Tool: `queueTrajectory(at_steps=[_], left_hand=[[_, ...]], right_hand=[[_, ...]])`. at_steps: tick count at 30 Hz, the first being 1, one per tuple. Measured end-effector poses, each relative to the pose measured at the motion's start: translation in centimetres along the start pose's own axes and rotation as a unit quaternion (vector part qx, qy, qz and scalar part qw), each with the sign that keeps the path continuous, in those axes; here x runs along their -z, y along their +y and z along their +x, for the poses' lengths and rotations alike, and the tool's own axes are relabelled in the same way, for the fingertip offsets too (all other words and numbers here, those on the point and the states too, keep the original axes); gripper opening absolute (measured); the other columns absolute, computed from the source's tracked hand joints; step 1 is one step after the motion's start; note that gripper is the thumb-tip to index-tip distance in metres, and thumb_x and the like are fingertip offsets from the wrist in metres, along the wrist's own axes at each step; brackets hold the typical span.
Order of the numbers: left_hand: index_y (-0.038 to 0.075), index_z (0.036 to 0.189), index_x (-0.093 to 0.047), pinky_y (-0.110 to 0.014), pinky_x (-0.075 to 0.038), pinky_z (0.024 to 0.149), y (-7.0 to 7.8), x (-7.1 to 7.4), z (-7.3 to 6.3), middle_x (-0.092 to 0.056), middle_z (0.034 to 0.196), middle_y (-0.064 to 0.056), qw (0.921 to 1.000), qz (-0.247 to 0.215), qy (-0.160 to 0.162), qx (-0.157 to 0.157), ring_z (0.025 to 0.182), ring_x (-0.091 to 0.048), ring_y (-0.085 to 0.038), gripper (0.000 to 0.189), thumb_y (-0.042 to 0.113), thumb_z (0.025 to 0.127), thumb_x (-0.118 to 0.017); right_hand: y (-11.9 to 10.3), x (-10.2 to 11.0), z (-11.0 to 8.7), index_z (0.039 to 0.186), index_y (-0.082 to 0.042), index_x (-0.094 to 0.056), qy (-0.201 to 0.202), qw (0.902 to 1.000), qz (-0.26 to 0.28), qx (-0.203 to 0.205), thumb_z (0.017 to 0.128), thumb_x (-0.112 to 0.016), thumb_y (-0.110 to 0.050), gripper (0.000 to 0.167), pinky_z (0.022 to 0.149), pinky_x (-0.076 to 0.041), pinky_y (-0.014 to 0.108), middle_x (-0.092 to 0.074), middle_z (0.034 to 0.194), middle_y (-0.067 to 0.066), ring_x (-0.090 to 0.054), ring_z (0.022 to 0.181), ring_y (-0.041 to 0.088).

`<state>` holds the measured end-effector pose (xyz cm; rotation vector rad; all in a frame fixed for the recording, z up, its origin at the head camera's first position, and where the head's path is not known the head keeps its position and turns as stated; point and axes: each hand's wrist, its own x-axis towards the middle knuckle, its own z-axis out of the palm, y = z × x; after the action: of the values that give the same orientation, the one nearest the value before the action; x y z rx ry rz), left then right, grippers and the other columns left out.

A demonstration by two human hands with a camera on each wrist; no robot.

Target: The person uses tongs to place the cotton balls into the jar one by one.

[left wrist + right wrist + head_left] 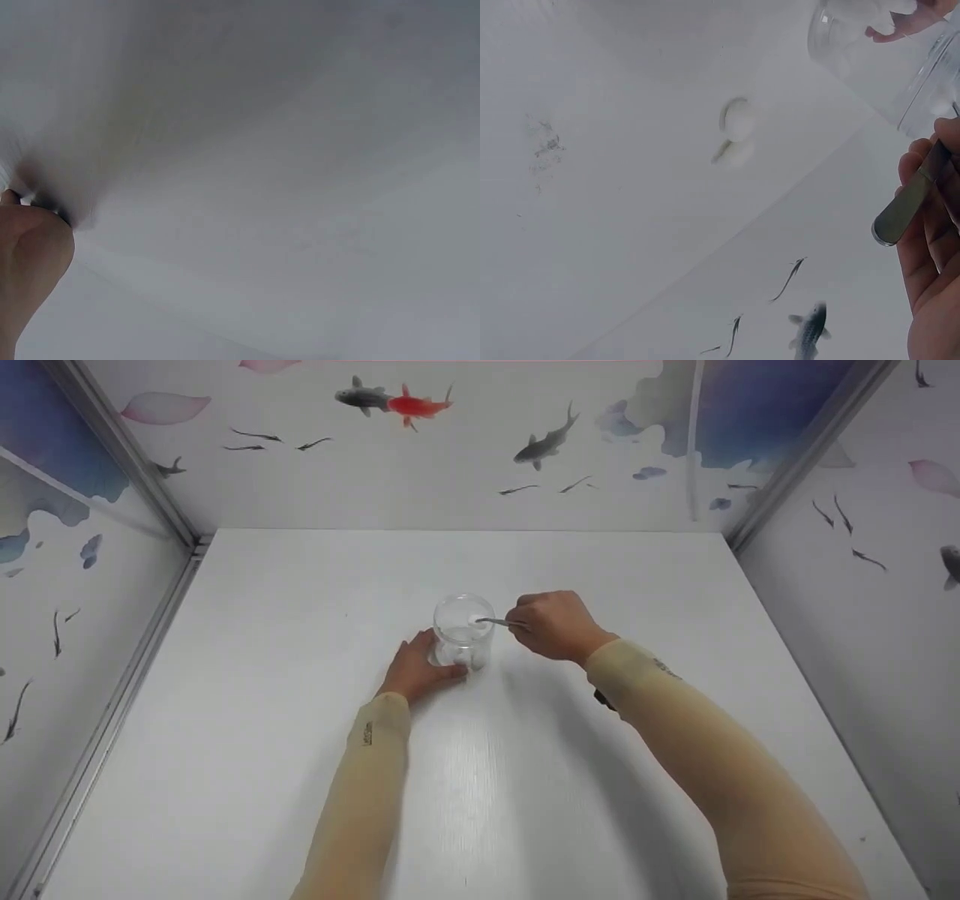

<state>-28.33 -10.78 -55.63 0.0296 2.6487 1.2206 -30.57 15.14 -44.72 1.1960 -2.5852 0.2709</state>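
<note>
A clear, round jar (463,619) stands upright near the table's middle, with several whitish, ball-like pieces low inside. My left hand (416,669) grips its lower left side, thumb across the front. In the left wrist view only part of that hand (34,255) shows at the left edge. From the right, my right hand (553,624) pinches metal tweezers (501,622), whose bent tip reaches over the jar's mouth. A small white, cotton-like ball (474,621) appears at the tip; whether it is gripped is unclear. The tweezers' rounded end (901,214) shows in the right wrist view.
The white tabletop (262,607) is enclosed by a back panel (450,480) and side panels printed with fish. In the right wrist view, a pale round patch (739,120) lies on the white surface; I cannot tell whether it is an object or a reflection.
</note>
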Motion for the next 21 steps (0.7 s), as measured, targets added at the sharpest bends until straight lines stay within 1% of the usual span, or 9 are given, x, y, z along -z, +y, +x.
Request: queueTrajectory(at_steps=[7, 10, 13, 17, 21], left_hand=[[0.018, 0.156, -0.035, -0.043, -0.006, 0.124, 0.1, 0.0, -0.1, -0.033, 0.159, -0.007, 1.0, -0.005, 0.004, 0.005, 0.15, -0.016, -0.03, 0.103, 0.056, 0.074, -0.083], [0.018, 0.156, -0.035, -0.045, -0.008, 0.123, 0.1, 0.0, -0.1, -0.033, 0.159, -0.006, 0.9999, -0.006, 0.006, 0.01, 0.15, -0.015, -0.032, 0.103, 0.057, 0.073, -0.084], [0.018, 0.156, -0.034, -0.048, -0.01, 0.123, 0.0, -0.1, 0.0, -0.031, 0.16, -0.008, 0.9999, -0.003, 0.005, 0.012, 0.15, -0.013, -0.035, 0.104, 0.057, 0.073, -0.083], [0.016, 0.156, -0.034, -0.045, -0.008, 0.123, 0.0, -0.1, 0.1, -0.031, 0.16, -0.01, 0.9999, 0.003, 0.002, 0.01, 0.15, -0.015, -0.033, 0.104, 0.057, 0.074, -0.083], [0.014, 0.156, -0.034, -0.042, -0.006, 0.124, 0.1, 0.0, 0.0, -0.032, 0.16, -0.01, 1.0, 0.007, 0.0, 0.005, 0.149, -0.017, -0.03, 0.105, 0.057, 0.074, -0.083]], right_hand=[[-0.1, -0.3, 0.0, 0.092, -0.013, -0.08, -0.014, 0.9999, 0.005, 0.003, 0.089, -0.068, -0.009, 0.013, 0.054, -0.057, 0.035, -0.069, 0.079, -0.001, -0.065, 0.064, 0.014], [0.0, -0.1, 0.0, 0.091, -0.013, -0.08, -0.011, 0.9999, 0.009, 0.003, 0.088, -0.069, -0.008, 0.012, 0.054, -0.057, 0.036, -0.069, 0.078, -0.001, -0.065, 0.063, 0.014], [0.1, 0.1, -0.1, 0.091, -0.012, -0.08, -0.006, 0.9999, 0.013, 0.005, 0.088, -0.069, -0.008, 0.012, 0.054, -0.057, 0.036, -0.069, 0.078, -0.001, -0.065, 0.064, 0.014], [0.5, 0.3, -0.3, 0.093, -0.011, -0.08, -0.005, 0.9999, 0.016, 0.003, 0.089, -0.07, -0.008, 0.011, 0.056, -0.057, 0.035, -0.07, 0.08, 0.0, -0.065, 0.065, 0.014], [1.1, 0.7, -0.8, 0.096, -0.01, -0.079, -0.006, 0.9998, 0.015, -0.01, 0.09, -0.071, -0.01, 0.011, 0.058, -0.058, 0.034, -0.071, 0.083, 0.0, -0.066, 0.067, 0.013]])
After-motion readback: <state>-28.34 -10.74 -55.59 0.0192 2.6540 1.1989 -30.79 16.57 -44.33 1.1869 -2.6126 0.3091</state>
